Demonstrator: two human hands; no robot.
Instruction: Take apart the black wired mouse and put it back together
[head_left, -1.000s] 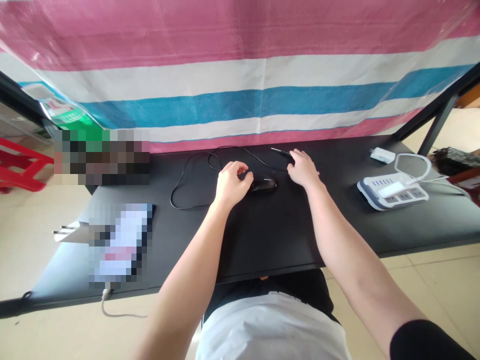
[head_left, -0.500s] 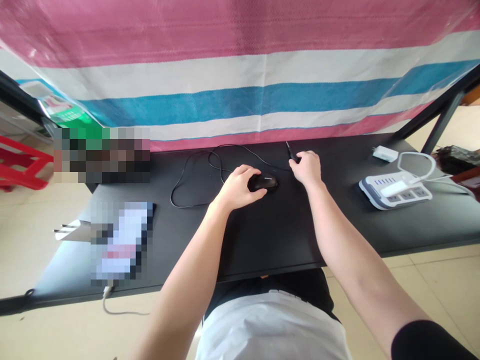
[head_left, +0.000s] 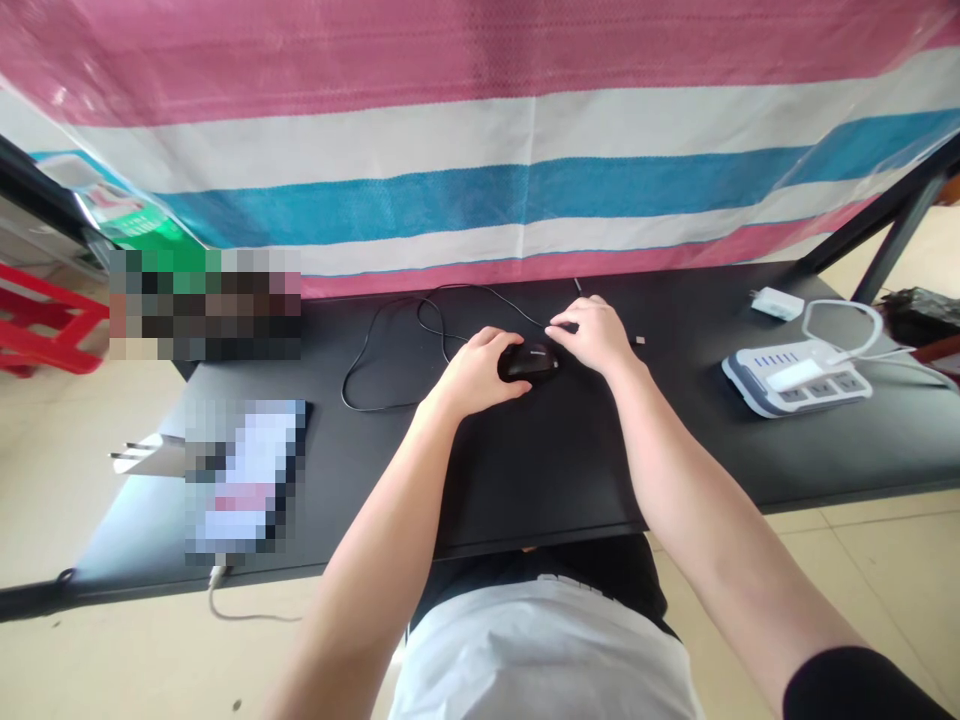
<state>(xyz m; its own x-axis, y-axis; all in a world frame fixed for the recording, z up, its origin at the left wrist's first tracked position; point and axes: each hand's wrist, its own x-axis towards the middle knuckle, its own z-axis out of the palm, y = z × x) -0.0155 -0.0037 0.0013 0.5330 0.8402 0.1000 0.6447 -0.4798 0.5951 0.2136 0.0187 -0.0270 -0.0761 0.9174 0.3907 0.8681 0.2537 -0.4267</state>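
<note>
A black wired mouse (head_left: 532,360) lies on the black table (head_left: 570,460), a little behind its middle. My left hand (head_left: 476,375) is closed around the mouse's left side and holds it down. The mouse cable (head_left: 360,345) loops away to the left and runs back along the far edge. My right hand (head_left: 592,335) is just right of the mouse, fingers curled over the cable. The cable's plug end (head_left: 638,341) sticks out at that hand's right side.
A white power strip (head_left: 795,375) with a white looped cord (head_left: 840,315) and a small white charger (head_left: 778,303) are at the right end. A blurred flat object (head_left: 244,480) lies front left. A striped tarp (head_left: 480,180) hangs behind the table. A red stool (head_left: 45,325) stands far left.
My left hand slid from the cable onto the mouse and gripped it. My right hand took up the cable's end and brought it in toward the mouse.
</note>
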